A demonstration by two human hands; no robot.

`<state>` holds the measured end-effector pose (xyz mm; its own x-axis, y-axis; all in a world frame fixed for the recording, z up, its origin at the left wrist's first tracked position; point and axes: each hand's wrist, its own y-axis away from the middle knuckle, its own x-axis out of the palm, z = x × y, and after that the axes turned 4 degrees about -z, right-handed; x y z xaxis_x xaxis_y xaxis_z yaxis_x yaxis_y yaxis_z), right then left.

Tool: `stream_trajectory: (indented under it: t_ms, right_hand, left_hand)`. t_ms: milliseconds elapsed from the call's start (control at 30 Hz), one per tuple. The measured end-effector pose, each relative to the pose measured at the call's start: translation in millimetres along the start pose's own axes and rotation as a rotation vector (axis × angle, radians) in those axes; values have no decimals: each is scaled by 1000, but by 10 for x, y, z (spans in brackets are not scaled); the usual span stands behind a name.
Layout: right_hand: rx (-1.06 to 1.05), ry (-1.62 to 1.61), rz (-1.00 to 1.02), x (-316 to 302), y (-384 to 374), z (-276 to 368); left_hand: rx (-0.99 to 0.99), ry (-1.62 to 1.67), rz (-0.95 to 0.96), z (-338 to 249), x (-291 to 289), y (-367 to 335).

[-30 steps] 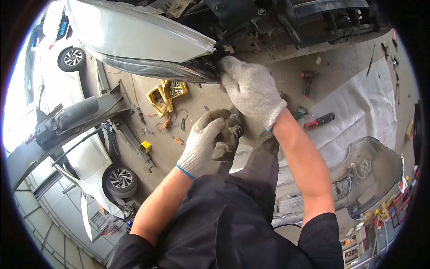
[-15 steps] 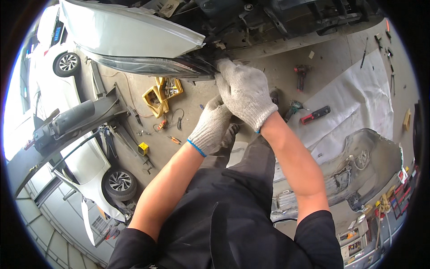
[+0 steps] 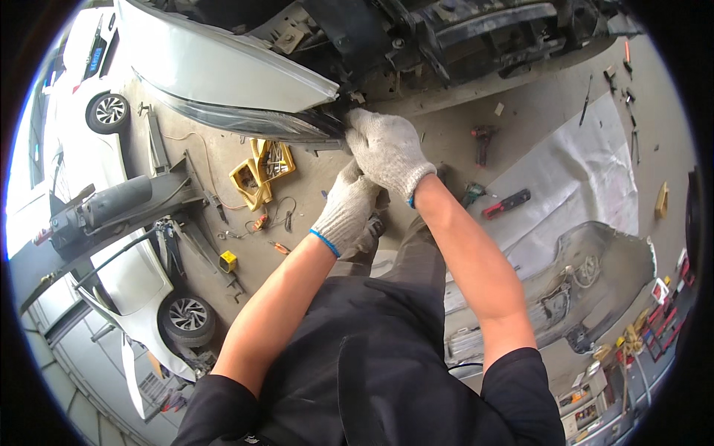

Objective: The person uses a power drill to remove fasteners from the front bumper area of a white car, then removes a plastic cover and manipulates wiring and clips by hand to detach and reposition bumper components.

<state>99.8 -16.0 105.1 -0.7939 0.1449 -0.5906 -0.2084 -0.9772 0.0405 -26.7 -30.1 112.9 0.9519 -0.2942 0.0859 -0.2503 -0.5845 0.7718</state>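
Note:
Both my hands wear off-white knit gloves with blue cuffs. They meet at the inner end of a dark-lensed headlight (image 3: 238,115), under the pointed corner of a white car body panel (image 3: 230,59). My right hand (image 3: 390,151) is curled in beside the headlight's tip, its fingertips turned away from view. Just below and left of it, my left hand (image 3: 346,199) is closed, its fingers tucked against the right glove. Whatever lies between the fingers is hidden. The exposed dark front structure (image 3: 446,44) of the car extends to the right of the headlight.
On the floor lie a yellow tool case (image 3: 256,172), red-handled pliers (image 3: 280,247), a red-and-black tool (image 3: 507,204), a green drill (image 3: 473,193) and a dark red drill (image 3: 483,143). A removed bumper (image 3: 602,290) sits at right by a whitish sheet (image 3: 573,178). A lift arm (image 3: 111,212) stands left.
The whole view has shifted slightly, with floor items on the right moving leftward in it. My hands stay together at the headlight's end, with the right glove slightly lower and further left in view.

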Motion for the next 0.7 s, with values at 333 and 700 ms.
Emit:
stream_trajectory:
  t_ms: [333, 700]
  right_hand:
    - [10, 77, 349, -278, -130, -42]
    - [-51, 140, 438, -389, -353, 136]
  left_hand:
    - [80, 98, -118, 9, 156, -10]
    - [182, 382, -304, -116, 485, 68]
